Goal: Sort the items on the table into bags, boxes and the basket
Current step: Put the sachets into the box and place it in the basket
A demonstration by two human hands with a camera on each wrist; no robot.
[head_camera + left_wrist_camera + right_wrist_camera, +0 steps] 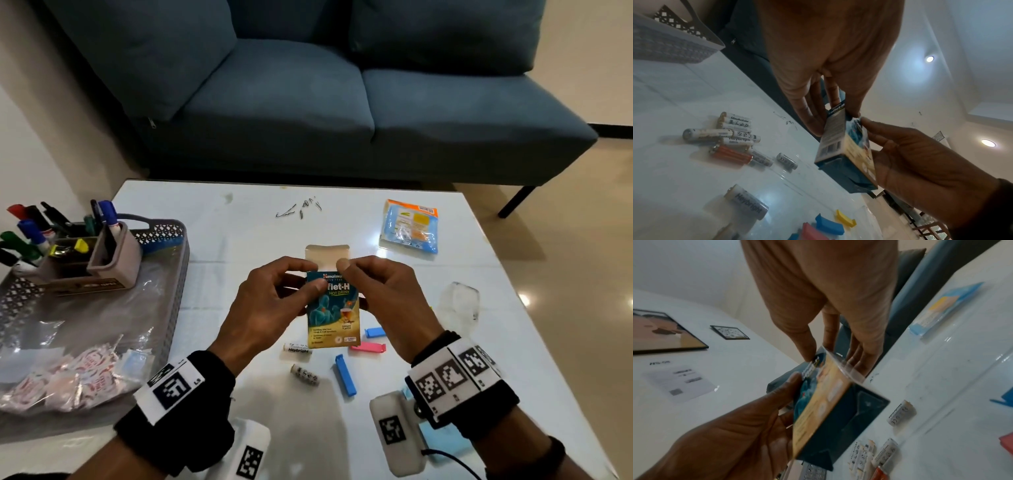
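Note:
A small teal and yellow hot-drink box (334, 315) is held upright above the middle of the white table (239, 233), its top flap (327, 255) standing open. My left hand (308, 277) grips the box's left side, thumb on the front face. My right hand (352, 277) pinches its upper right corner by the flap. In the left wrist view the box (838, 146) sits between my left fingers (809, 116) and the right hand (910, 154). The right wrist view shows the box (824, 402) from below. Several batteries (735, 134) lie under the hands.
A grey basket (171, 267) at the left holds a marker holder (102, 257) and a clear bag of sachets (68, 373). Blue clips (346, 375) and a pink clip (368, 347) lie near the front. A blue packet (409, 226), clear plastic (460, 301) and hairpins (298, 209) lie farther back.

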